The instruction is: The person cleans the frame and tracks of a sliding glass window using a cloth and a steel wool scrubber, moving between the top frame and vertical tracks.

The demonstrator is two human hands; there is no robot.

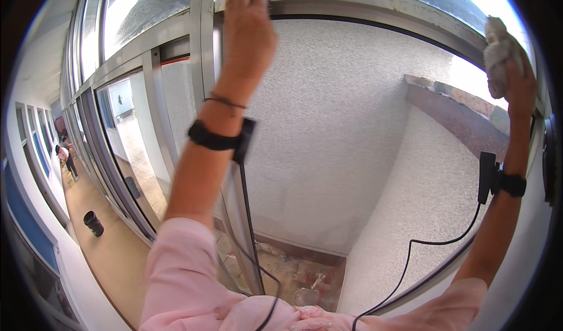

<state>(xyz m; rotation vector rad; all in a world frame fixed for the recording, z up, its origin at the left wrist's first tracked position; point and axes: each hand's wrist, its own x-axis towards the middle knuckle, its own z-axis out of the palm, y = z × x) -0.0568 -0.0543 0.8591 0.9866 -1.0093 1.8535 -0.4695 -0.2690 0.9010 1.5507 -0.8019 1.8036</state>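
Note:
Both my arms reach up in front of a metal-framed window. My left hand (249,34) is raised at the upright frame post (206,49), near where it meets the top rail (352,8). Its fingers are bent and close together, with a small dark thing beside them that I cannot make out; the top edge cuts off the fingertips. At the far right, my right hand (521,87) is closed round a crumpled greyish-white cloth (498,58), held up at the right end of the top rail. The window pane (328,131) lies between my arms.
A black strap with a small box (220,137) sits on my left wrist, another (507,181) on my right; cables hang from both. Beyond the glass stand a rough white wall (328,96) and a sloping ledge (463,117). Leftward, a corridor holds a black bucket (93,224) and a distant person (67,158).

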